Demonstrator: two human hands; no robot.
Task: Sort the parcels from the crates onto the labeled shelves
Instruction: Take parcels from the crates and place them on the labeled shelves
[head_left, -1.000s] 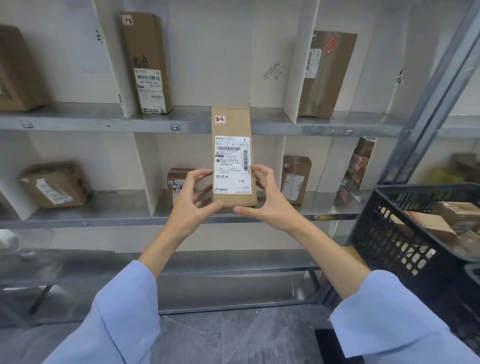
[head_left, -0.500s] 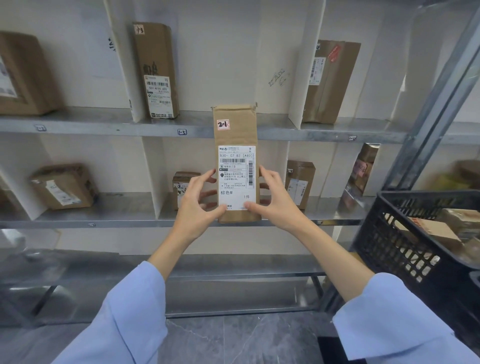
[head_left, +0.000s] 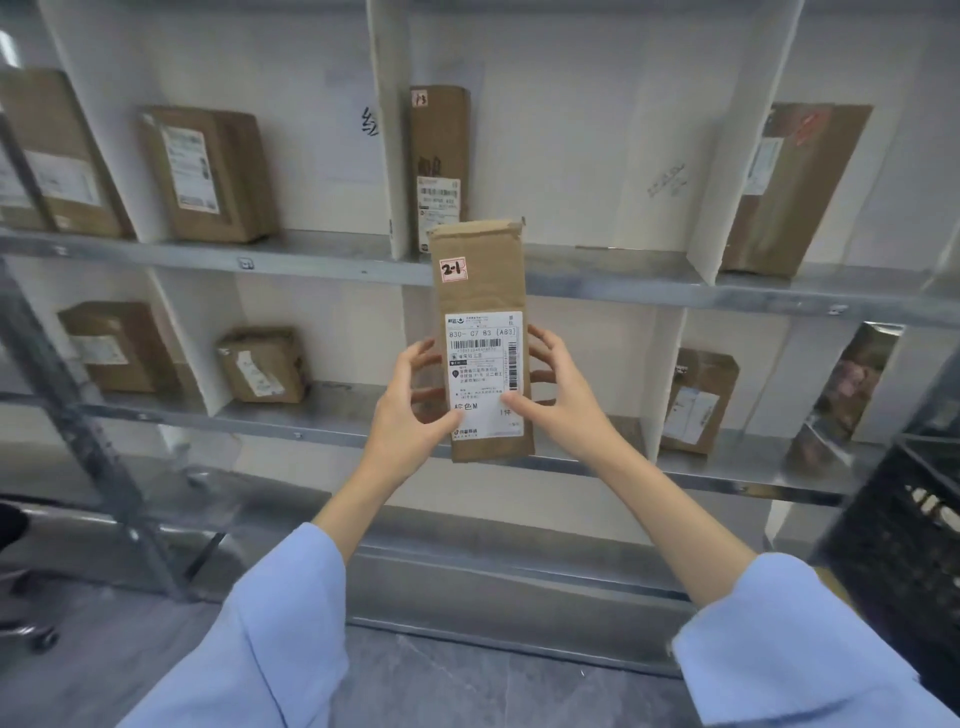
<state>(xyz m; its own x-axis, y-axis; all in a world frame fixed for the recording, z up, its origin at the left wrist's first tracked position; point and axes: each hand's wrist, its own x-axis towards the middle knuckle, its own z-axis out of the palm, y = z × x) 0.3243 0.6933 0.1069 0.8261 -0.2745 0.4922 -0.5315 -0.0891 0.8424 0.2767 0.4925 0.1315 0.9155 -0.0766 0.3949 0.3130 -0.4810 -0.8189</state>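
Two pale blue sleeves (head_left: 280, 639) reach forward. The left hand (head_left: 410, 410) and right hand (head_left: 558, 400) each keep a curled grip on the lower sides of a tall, flat brown cardboard parcel (head_left: 483, 291), with both thumbs on its white shipping label. A small sticker near its top is hand-marked 2-1. The parcel is held upright in the air in front of the grey metal shelves (head_left: 322, 260).

At the right edge is a black plastic lattice crate (head_left: 893, 561); its contents are too blurred to tell.

White dividers split the shelves into compartments, and several hold a single brown cardboard box (head_left: 208, 171).
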